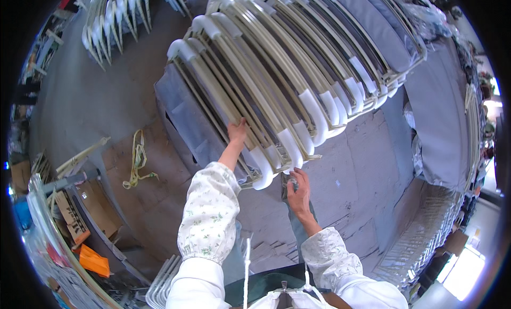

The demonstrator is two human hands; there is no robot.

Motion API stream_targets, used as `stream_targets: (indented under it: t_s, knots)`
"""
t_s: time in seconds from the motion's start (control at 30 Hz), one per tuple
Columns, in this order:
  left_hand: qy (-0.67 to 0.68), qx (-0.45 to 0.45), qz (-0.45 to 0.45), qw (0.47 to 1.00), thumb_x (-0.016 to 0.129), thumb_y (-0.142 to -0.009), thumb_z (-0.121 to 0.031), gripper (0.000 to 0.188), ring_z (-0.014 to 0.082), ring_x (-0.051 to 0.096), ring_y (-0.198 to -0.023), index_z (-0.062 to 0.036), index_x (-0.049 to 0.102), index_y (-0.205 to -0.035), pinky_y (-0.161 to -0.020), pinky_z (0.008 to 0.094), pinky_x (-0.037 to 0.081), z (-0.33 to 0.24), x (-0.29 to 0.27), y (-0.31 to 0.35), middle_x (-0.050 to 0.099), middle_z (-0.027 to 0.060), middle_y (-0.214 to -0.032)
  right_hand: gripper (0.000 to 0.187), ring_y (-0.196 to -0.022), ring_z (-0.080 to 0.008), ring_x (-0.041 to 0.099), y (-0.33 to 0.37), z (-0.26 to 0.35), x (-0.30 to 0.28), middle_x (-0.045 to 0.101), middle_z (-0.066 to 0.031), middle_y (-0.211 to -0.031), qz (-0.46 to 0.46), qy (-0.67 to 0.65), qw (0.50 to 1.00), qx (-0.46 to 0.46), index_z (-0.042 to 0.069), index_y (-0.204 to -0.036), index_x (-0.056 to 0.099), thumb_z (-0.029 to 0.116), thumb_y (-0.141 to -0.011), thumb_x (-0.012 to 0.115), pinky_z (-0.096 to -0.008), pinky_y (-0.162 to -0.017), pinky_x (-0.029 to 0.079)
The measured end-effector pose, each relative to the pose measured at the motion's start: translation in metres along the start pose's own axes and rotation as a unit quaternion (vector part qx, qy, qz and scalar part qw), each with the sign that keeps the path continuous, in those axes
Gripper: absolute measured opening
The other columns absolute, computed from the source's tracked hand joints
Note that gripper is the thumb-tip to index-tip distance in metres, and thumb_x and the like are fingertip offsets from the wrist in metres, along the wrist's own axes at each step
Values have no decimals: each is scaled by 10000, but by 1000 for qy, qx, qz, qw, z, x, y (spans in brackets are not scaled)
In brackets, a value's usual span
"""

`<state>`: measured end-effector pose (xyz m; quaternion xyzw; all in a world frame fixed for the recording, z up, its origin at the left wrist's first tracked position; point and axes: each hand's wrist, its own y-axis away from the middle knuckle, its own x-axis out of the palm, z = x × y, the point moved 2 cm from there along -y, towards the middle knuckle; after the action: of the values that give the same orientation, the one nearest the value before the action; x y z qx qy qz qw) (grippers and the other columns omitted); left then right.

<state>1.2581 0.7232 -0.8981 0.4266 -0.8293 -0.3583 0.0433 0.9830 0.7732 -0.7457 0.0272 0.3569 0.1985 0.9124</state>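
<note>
A row of metal tube frames (298,69) with white foam sleeves on their corners leans together in front of me, with grey fabric (194,114) along the near left side. My left hand (237,132) is closed round a tube of one of the nearest frames. Close to the lower foam-covered corner (290,149) is my right hand (302,196), its fingers bent and its thumb turned in. Something small and clear seems to lie between them, too indistinct to name. Patterned sleeve covers (208,213) are over my forearms.
More foam-tipped frames (114,21) stand at the far left. A yellow strap (137,162) lies on the cardboard-covered floor (154,213). Grey fabric panels (442,117) stand on the right, with stacked metal tubing (426,234) below. An open carton (96,205) and orange piece (95,261) are at left.
</note>
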Motion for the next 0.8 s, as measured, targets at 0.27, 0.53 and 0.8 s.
stream_targets:
  t_s: [0.27,0.53,0.8]
  knots:
    - [245,-17,212,946,627,-950,-205,262,268,658,-1048,-87,533,-1164,-815,387,501,-8,-48,46,670,119,-1139,552,-1110,-262,576,47,-101,45,529,-145,-1293,53,-170,949,260,45,-1338,479,43,-803,615,-362,-876,507]
    - [182,-82,102,975,719,-883,-179,348,261,664,-982,-53,562,-1166,-773,409,527,1,-33,28,661,97,-1063,555,-959,-273,645,5,-84,62,610,-143,-1174,229,-258,833,433,6,-1347,470,97,-812,588,-378,-656,567]
    - [-242,77,15,967,685,-794,-166,439,336,621,-952,57,586,-1161,-852,439,512,-40,45,132,644,207,-1131,341,-832,-216,694,40,-157,-214,691,-130,-984,135,-460,743,467,-15,-1159,611,74,-832,572,-334,-696,570]
